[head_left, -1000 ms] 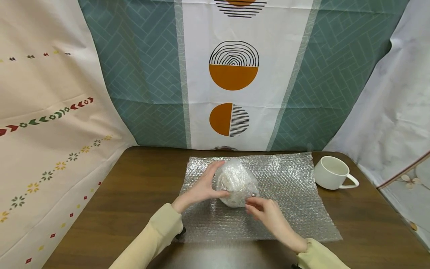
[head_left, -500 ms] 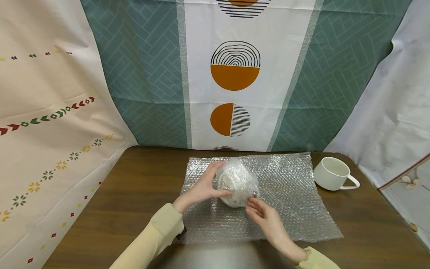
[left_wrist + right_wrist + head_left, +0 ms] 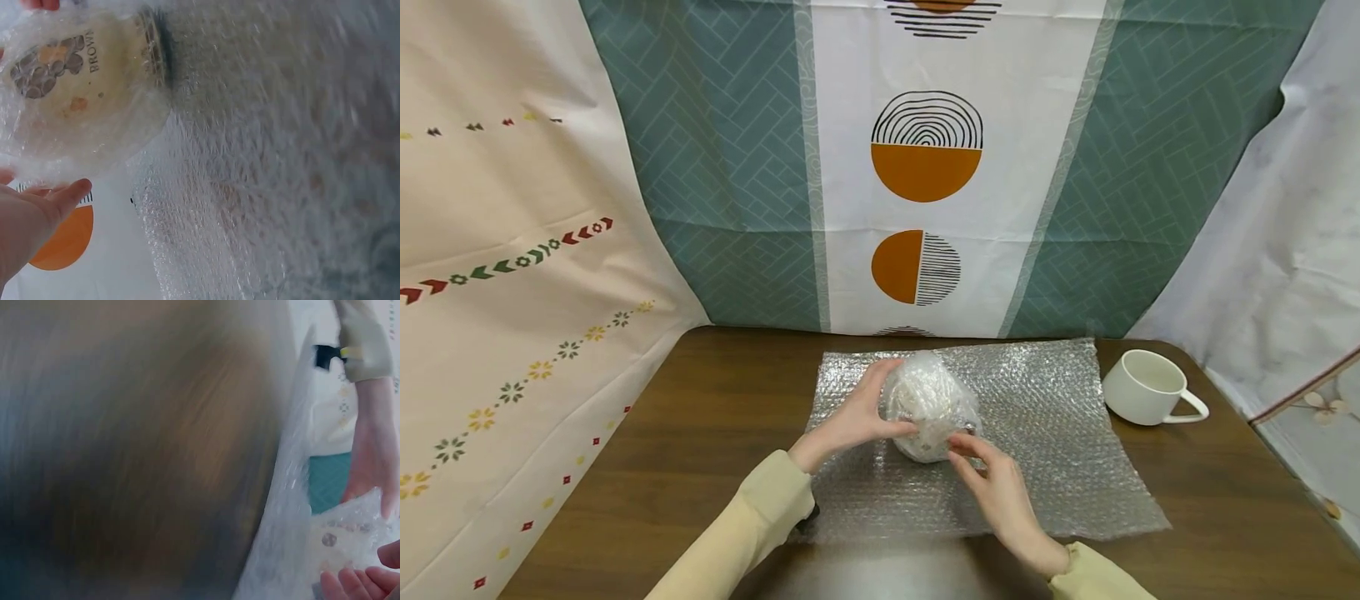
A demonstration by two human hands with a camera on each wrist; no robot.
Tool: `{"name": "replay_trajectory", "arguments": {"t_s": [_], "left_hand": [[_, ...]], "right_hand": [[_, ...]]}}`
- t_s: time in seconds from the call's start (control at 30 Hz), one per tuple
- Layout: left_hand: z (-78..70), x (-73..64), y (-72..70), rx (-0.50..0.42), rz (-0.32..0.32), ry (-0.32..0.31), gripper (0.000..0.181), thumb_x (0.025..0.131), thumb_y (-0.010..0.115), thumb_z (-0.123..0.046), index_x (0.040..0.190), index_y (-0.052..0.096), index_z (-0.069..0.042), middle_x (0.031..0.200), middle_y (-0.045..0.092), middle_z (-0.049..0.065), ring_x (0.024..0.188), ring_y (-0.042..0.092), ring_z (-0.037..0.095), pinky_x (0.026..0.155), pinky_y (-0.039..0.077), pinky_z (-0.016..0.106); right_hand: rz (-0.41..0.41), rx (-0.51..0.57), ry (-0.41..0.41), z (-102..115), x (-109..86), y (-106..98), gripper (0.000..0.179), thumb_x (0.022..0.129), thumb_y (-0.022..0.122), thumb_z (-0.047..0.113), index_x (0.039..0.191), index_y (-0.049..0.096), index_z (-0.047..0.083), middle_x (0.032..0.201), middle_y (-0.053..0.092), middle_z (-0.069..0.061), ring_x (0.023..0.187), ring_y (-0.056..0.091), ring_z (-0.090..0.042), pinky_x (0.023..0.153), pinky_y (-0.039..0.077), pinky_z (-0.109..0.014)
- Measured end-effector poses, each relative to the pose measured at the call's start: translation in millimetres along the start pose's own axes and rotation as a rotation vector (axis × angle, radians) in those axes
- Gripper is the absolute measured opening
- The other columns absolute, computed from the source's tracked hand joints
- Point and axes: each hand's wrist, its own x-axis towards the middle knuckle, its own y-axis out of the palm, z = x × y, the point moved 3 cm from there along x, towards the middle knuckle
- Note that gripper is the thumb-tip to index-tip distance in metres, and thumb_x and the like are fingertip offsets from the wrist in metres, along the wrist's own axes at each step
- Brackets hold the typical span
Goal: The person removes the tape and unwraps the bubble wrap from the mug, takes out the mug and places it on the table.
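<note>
A rounded object wrapped in clear bubble wrap (image 3: 928, 400) rests on a spread sheet of bubble wrap (image 3: 1037, 450). Through the layers in the left wrist view, the wrapped cream-coloured object (image 3: 119, 69) shows the printed word "BROWN" and a dark band at one end; its kind is unclear. My left hand (image 3: 857, 417) grips the bundle from the left, thumb in front and fingers behind. At its lower right, the fingertips of my right hand (image 3: 1000, 492) touch the wrapping. A gap shows between that thumb and the fingers (image 3: 353, 584).
A white mug (image 3: 1142, 387) stands upright beside the sheet's right edge, its handle pointing right. Brown wooden tabletop (image 3: 700, 433) extends left of the sheet. Patterned cloth (image 3: 730, 167) hangs behind the table and along both sides.
My right fingertips shift slightly along the lower right of the bundle, the hand drawing a little left. My left hand keeps its grip, and the bundle stays almost in place.
</note>
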Motion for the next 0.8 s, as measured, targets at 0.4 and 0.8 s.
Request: {"name": "replay_trajectory", "arguments": {"t_s": [0.4,0.8], "left_hand": [[-4.0,2.3,3.9,0.030,-0.029,-0.013,0.090,0.067,0.080,-0.027,0.138,0.027,-0.007,0.134,0.028,0.011,0.115,0.037,0.025,0.091,0.037,0.039],[1.5,3.4,7.9,0.062,-0.095,-0.028,0.088,0.066,0.081,-0.029,0.135,0.031,-0.008,0.130,0.032,0.011,0.114,0.038,0.026,0.089,0.038,0.042]], "right_hand": [[-0.050,0.135,0.195,-7.8,7.0,2.5,0.017,0.081,0.068,0.015,0.095,0.067,0.004,0.077,0.066,-0.008,0.062,0.062,-0.024,0.052,0.043,-0.024],[-0.126,0.102,0.166,-13.9,14.1,1.6,0.009,0.081,0.069,0.015,0.082,0.069,0.007,0.067,0.062,0.000,0.060,0.058,-0.015,0.049,0.041,-0.023]]}}
